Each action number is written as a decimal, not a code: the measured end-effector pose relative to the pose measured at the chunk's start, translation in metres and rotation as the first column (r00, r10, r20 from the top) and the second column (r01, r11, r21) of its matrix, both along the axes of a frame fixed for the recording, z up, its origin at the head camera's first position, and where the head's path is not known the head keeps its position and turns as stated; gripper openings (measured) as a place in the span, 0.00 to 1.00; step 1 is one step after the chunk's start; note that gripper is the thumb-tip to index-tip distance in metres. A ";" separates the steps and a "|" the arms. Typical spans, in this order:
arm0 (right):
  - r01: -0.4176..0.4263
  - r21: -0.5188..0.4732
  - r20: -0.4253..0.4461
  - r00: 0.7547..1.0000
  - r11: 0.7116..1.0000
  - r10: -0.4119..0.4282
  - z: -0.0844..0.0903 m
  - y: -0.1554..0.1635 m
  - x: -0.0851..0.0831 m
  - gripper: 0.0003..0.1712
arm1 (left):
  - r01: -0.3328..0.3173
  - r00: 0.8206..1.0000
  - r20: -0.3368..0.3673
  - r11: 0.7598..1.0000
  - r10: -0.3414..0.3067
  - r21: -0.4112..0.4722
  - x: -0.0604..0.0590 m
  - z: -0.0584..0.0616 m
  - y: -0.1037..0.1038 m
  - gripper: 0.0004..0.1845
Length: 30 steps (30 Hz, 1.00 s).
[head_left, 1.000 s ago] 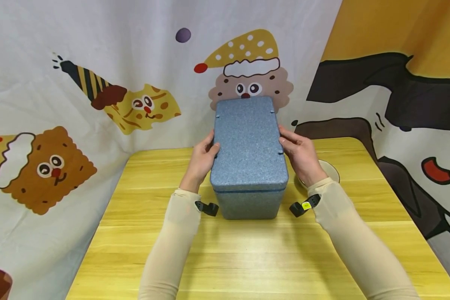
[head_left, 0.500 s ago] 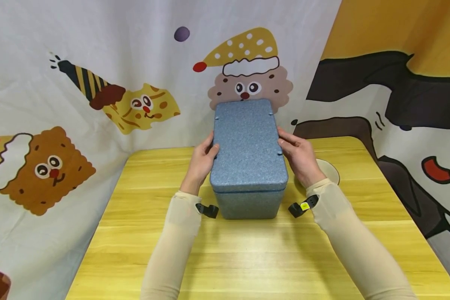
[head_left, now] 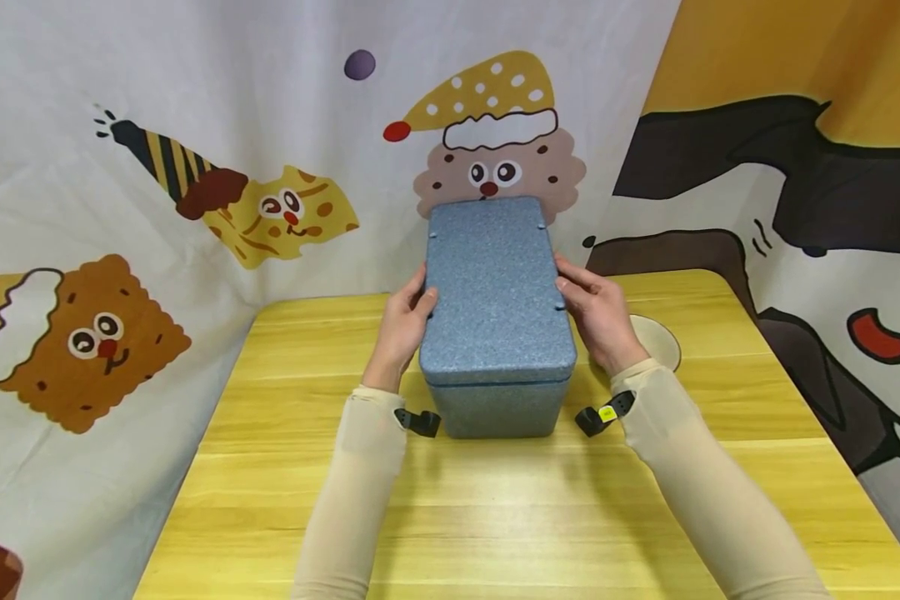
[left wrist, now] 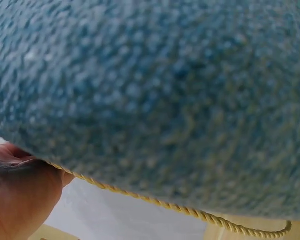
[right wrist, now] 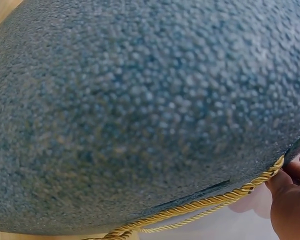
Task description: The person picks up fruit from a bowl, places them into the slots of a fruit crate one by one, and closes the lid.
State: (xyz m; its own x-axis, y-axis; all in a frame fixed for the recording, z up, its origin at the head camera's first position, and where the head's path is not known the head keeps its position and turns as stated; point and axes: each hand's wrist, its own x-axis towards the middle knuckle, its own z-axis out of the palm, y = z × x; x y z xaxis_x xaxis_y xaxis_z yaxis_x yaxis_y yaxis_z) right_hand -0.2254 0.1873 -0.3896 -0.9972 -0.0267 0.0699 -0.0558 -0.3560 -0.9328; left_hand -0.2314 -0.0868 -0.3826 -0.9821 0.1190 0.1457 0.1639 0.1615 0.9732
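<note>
A blue-grey speckled foam box point(head_left: 498, 410) with its matching lid point(head_left: 495, 292) on top stands on the wooden table. A thin dark seam runs between lid and box at the front. My left hand point(head_left: 401, 325) holds the lid's left side, thumb at its upper edge. On the opposite side my right hand point(head_left: 602, 317) grips the lid in the same way, its fingers reaching along the side. Twisted gold cord shows against the box's sides in both wrist views: a cord point(left wrist: 165, 204) near the left hand and another cord point(right wrist: 200, 204) near the right.
Partly behind my right hand, a round pale dish point(head_left: 658, 340) sits on the table point(head_left: 270, 467). A cloth backdrop point(head_left: 285, 100) printed with cartoon snacks hangs right behind the table and along its sides.
The lid's far end has come down slightly, and both hands stay on its sides. The head view has shifted a little.
</note>
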 end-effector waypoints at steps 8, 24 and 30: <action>0.009 -0.005 -0.016 1.000 1.000 -0.009 -0.001 -0.001 -0.001 0.27 | -0.006 1.000 -0.001 1.000 0.006 -0.016 -0.001 0.000 0.000 0.28; 0.002 -0.015 -0.006 1.000 1.000 -0.002 -0.005 -0.001 -0.002 0.28 | -0.011 1.000 -0.009 0.999 0.011 -0.035 -0.004 -0.006 -0.002 0.28; -0.047 0.141 -0.024 0.998 0.989 0.050 0.003 0.016 0.000 0.31 | -0.059 0.998 0.007 0.998 0.059 -0.010 -0.003 -0.008 -0.017 0.32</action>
